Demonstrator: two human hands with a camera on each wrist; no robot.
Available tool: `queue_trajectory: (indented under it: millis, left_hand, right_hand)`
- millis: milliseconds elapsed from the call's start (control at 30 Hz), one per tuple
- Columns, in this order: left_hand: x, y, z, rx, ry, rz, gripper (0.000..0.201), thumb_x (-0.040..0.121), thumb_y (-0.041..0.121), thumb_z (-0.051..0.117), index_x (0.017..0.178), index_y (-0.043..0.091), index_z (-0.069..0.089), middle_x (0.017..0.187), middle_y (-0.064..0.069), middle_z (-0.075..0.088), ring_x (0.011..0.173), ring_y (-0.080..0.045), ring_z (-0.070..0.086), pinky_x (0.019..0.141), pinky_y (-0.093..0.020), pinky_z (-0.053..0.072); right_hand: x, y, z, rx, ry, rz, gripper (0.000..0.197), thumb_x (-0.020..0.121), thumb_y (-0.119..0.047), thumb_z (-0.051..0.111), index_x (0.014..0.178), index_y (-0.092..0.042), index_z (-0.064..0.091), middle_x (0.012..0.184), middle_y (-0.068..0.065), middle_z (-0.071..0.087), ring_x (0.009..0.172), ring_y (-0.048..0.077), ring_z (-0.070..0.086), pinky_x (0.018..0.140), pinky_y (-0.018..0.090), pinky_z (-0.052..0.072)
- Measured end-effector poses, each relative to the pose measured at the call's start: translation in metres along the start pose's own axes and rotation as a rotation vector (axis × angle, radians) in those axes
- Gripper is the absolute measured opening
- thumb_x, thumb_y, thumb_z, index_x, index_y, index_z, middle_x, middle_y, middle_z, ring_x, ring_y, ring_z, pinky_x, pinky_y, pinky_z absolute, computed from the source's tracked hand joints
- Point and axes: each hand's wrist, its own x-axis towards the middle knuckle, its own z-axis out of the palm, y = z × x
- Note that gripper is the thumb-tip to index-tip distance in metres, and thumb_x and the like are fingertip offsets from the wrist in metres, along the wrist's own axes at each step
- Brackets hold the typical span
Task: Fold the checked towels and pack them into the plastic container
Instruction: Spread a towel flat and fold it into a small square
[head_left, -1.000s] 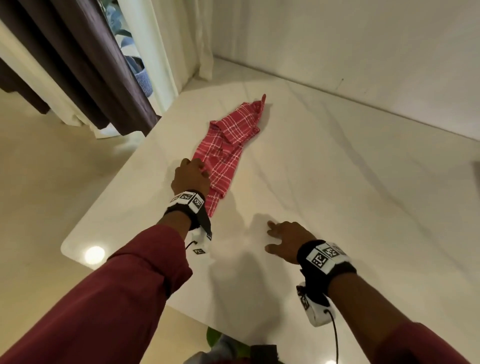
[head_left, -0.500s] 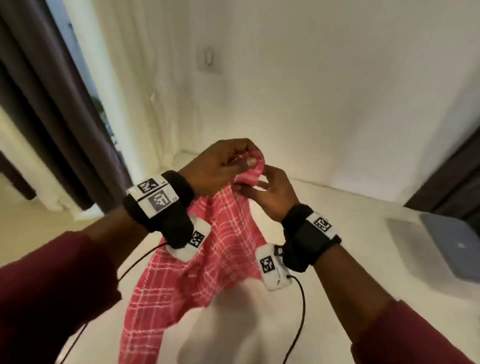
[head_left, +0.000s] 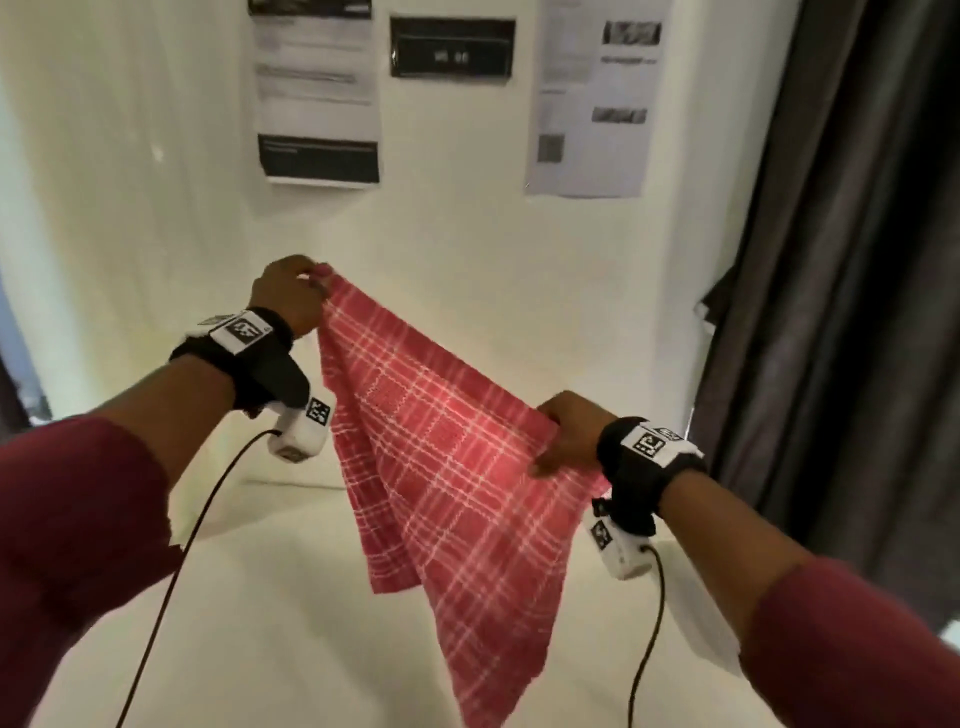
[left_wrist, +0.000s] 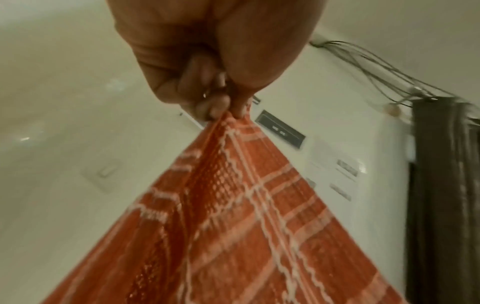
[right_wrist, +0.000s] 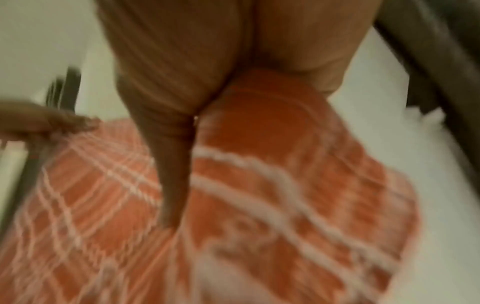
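A red checked towel (head_left: 447, 467) hangs spread in the air above the white table (head_left: 291, 613). My left hand (head_left: 291, 291) pinches its top corner up high; the left wrist view shows the fingertips (left_wrist: 221, 105) closed on the towel (left_wrist: 246, 226). Lower and to the right, my right hand (head_left: 566, 436) grips the towel's other edge. The right wrist view is blurred, with the towel (right_wrist: 259, 205) running under the palm. The towel's bottom corner dangles near the table. No plastic container is in view.
A white wall with posted papers (head_left: 317, 93) and a dark sign (head_left: 452, 47) stands straight ahead. A dark curtain (head_left: 841, 260) hangs at the right. Cables run down from both wrist cameras.
The towel went from lying on the table to being lifted with both hands together at one corner. Now the hands have moved apart, spreading it; my view has tilted up toward the wall.
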Motion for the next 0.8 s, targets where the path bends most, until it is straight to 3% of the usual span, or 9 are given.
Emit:
queue_trajectory:
  millis: [100,167,267,367,467,567,633,700,800]
  left_hand:
    - [-0.008,0.004,-0.007,-0.447,-0.147,-0.230,0.020,0.078,0.003,0.044,0.077,0.010,0.063,0.055,-0.002,0.067,0.072,-0.032,0.065,0.076,-0.038,0.050]
    - [-0.027,0.001,-0.005,-0.636,-0.087,-0.183,0.038,0.085,-0.003,0.035,0.065,0.014,0.063,0.053,0.004,0.066,0.060,-0.015,0.067,0.078,-0.035,0.052]
    - [-0.077,-0.030,0.005,-0.436,-0.012,-0.016,0.023,0.095,-0.009,0.040,0.097,0.007,0.056,0.062,0.025,0.066,0.064,0.011,0.060,0.067,-0.002,0.044]
    - [-0.144,-0.115,0.015,-0.140,0.064,0.019,0.017,0.085,-0.011,0.058,0.092,0.003,0.065,0.092,-0.007,0.070,0.083,-0.014,0.062,0.073,-0.001,0.038]
    - [-0.227,-0.201,0.029,-0.264,-0.084,-0.278,0.044,0.084,-0.020,0.048,0.072,0.019,0.066,0.087,-0.008,0.063,0.070,0.003,0.063,0.069,-0.007,0.048]
    - [-0.298,-0.258,0.049,-0.077,-0.258,-0.404,0.032,0.080,0.003,0.054,0.068,0.030,0.067,0.085,-0.010,0.065,0.083,0.002,0.065,0.083,-0.015,0.046]
    - [-0.327,-0.275,0.058,0.036,-0.375,-0.517,0.008,0.073,0.029,0.063,0.078,0.026,0.068,0.093,-0.008,0.068,0.097,-0.022,0.064,0.087,-0.030,0.042]
    - [-0.348,-0.289,0.065,0.144,-0.497,-0.539,0.045,0.068,0.044,0.065,0.103,0.017,0.064,0.111,-0.006,0.062,0.095,-0.021,0.058,0.082,-0.028,0.040]
    - [-0.372,-0.294,0.082,0.237,-0.731,-0.514,0.051,0.082,0.026,0.070,0.128,0.016,0.051,0.135,-0.001,0.044,0.116,-0.019,0.049,0.098,-0.031,0.040]
  right_hand:
    - [0.000,0.023,-0.027,-0.206,0.374,0.166,0.010,0.082,-0.019,0.060,0.086,-0.027,0.055,0.088,0.003,0.063,0.081,0.027,0.062,0.065,0.026,0.040]
    - [-0.011,0.028,-0.031,-0.188,0.574,0.158,0.021,0.083,-0.011,0.056,0.096,-0.027,0.053,0.082,-0.002,0.057,0.076,0.024,0.057,0.063,0.027,0.036]
    - [-0.034,0.040,-0.004,-0.189,0.605,0.092,0.028,0.081,-0.007,0.057,0.099,-0.028,0.053,0.086,-0.005,0.057,0.079,0.023,0.058,0.065,0.027,0.038]
    - [-0.060,0.071,0.060,-0.194,0.385,0.090,0.035,0.079,-0.003,0.052,0.101,-0.030,0.059,0.101,-0.005,0.064,0.094,0.024,0.061,0.073,0.028,0.043]
    - [-0.085,0.101,0.130,-0.220,0.156,0.133,0.034,0.081,-0.006,0.051,0.103,-0.030,0.059,0.107,-0.004,0.064,0.100,0.026,0.060,0.076,0.029,0.044]
    - [-0.106,0.124,0.194,-0.274,-0.092,0.219,0.032,0.085,-0.009,0.049,0.110,-0.029,0.056,0.113,-0.004,0.062,0.102,0.024,0.059,0.078,0.029,0.043]
    - [-0.118,0.136,0.229,-0.336,-0.295,0.281,0.036,0.084,-0.013,0.052,0.117,-0.029,0.054,0.119,-0.003,0.061,0.106,0.023,0.060,0.083,0.028,0.045]
    - [-0.131,0.144,0.260,-0.343,-0.494,0.349,0.042,0.079,-0.027,0.062,0.120,-0.032,0.054,0.123,-0.003,0.061,0.108,0.022,0.061,0.089,0.030,0.049]
    - [-0.141,0.140,0.295,-0.210,-0.595,0.351,0.076,0.062,-0.065,0.070,0.130,-0.038,0.048,0.131,-0.001,0.052,0.117,0.024,0.055,0.101,0.038,0.045]
